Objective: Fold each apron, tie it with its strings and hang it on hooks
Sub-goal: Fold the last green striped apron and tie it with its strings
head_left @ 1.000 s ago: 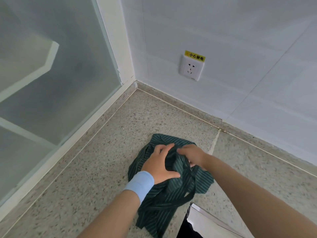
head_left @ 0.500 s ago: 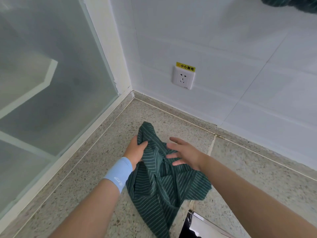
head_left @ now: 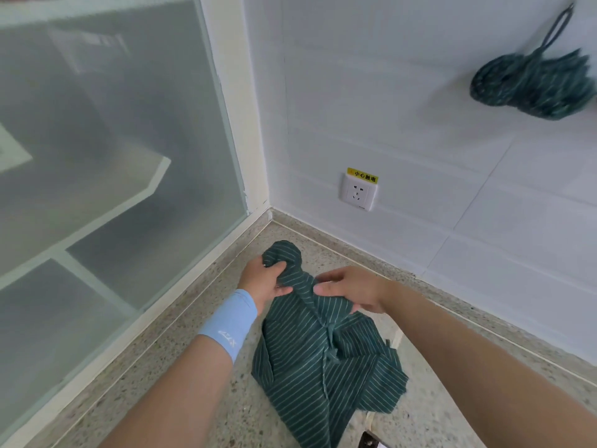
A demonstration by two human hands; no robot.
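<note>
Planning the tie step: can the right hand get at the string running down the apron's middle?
Probably yes: the string lies exposed on the apron, close by the right hand, nothing over it. That hand grips the cloth now, so it must release first.

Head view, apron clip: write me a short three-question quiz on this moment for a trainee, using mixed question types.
1. True or false: the left hand and the right hand both grip the striped apron.
2. Where is the bundled apron? A: hanging by a loop. B: lying on the floor. C: in the left hand.
3. Fill in: the label above the wall socket is ___ in colour.

Key: 1 true; 2 A; 3 yellow.
</note>
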